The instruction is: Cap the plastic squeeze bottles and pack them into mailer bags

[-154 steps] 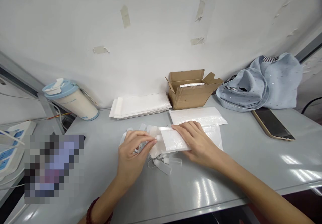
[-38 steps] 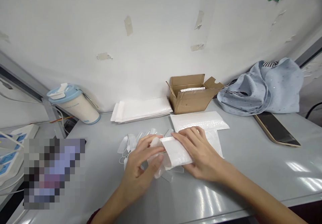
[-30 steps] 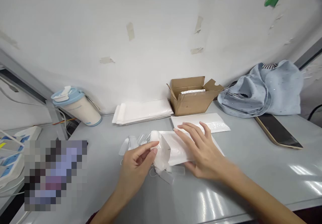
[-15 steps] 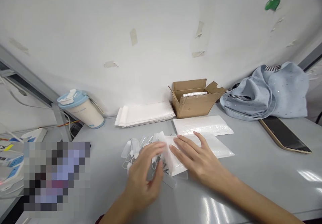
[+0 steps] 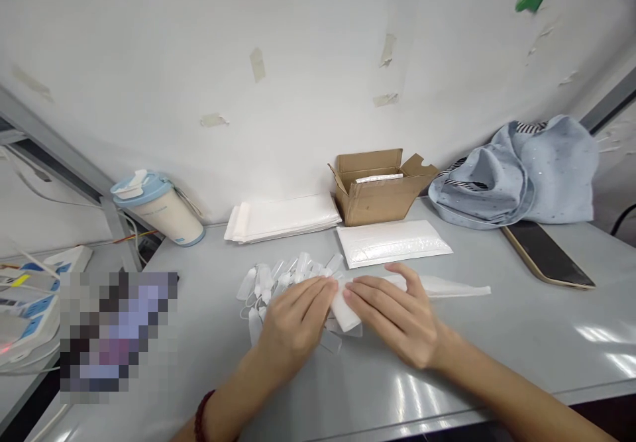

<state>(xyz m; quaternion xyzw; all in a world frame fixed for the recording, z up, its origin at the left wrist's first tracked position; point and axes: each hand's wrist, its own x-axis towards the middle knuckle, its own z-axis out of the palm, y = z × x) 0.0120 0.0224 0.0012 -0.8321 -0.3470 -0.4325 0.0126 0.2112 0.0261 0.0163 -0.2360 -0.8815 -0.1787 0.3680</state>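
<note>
A white padded envelope (image 5: 345, 309) is between my hands, its left end raised off the table and its far end reaching out to the right. The fingertips of my left hand (image 5: 298, 313) are pressed together on its left edge. My right hand (image 5: 397, 313) grips the envelope just beside them, fingers bent over it. Several small clear plastic pieces with white loops (image 5: 263, 283) lie in a pile behind and left of my left hand. Another white padded envelope (image 5: 395, 243) lies flat behind my right hand.
A stack of white envelopes (image 5: 288, 218) and an open cardboard box (image 5: 380, 200) stand by the wall. At the left are a tumbler (image 5: 169, 213), a pixelated area and power strips (image 5: 30, 316). A phone (image 5: 546, 256) and blue cloth bag (image 5: 511, 177) are at the right.
My left hand has closed on the envelope's left edge, and my right hand's fingers have bent around it. The envelope has tilted up from lying flatter. The view has shifted slightly.
</note>
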